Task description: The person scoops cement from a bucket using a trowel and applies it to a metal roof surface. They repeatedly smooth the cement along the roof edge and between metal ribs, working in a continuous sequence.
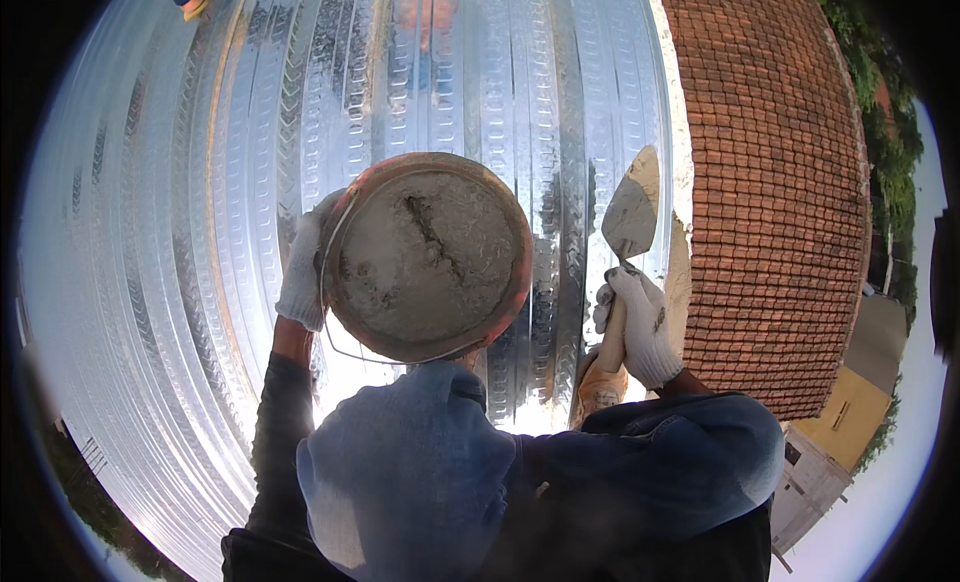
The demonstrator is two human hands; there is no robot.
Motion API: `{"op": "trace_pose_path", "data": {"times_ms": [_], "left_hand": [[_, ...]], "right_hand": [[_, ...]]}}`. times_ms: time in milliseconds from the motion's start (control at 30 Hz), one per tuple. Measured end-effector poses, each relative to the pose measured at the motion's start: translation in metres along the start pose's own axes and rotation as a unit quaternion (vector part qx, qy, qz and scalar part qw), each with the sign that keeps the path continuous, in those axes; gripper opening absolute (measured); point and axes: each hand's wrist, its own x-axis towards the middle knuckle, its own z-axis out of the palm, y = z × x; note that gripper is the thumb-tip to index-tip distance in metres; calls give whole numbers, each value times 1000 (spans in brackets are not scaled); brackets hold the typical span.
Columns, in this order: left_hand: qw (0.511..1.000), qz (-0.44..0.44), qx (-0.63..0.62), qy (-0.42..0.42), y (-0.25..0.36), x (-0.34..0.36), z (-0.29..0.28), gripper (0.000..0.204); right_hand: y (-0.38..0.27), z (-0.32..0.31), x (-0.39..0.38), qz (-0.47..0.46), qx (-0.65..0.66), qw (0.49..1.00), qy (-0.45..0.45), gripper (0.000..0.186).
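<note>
A round bucket (523, 244) full of wet grey mortar (430, 257) stands before my knees, its thin wire handle hanging down on the near left side. My left hand (303, 267), in a white knit glove, grips the bucket's left side; its fingertips are hidden against the wall. A crack-like groove runs through the mortar's surface. To the right, my gloved right hand (648, 327) is closed round the pale handle of a pointed trowel (632, 212). The trowel's blade points away from me, smeared with mortar, apart from the bucket.
Shiny ribbed metal roofing sheets (150, 282) spread beneath and left of me. A mortar-covered wall edge (679, 252) separates them from a lower red tiled roof (770, 202) on the right. Another person's foot (195, 4) shows at the top left. Bright glare lies near my knees.
</note>
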Motion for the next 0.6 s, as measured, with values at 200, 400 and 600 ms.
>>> {"op": "trace_pose_path", "data": {"times_ms": [200,400,600], "left_hand": [[991,64,121,-1,-27,-12,-34,71],[997,20,-76,1,-55,-37,-87,67],[991,22,-105,79,-73,-56,-66,68]], "right_hand": [[-62,33,-33,4,-114,993,45,32],[-102,47,21,-81,47,979,-179,35],[-99,97,45,-195,-316,913,-169,42]]}}
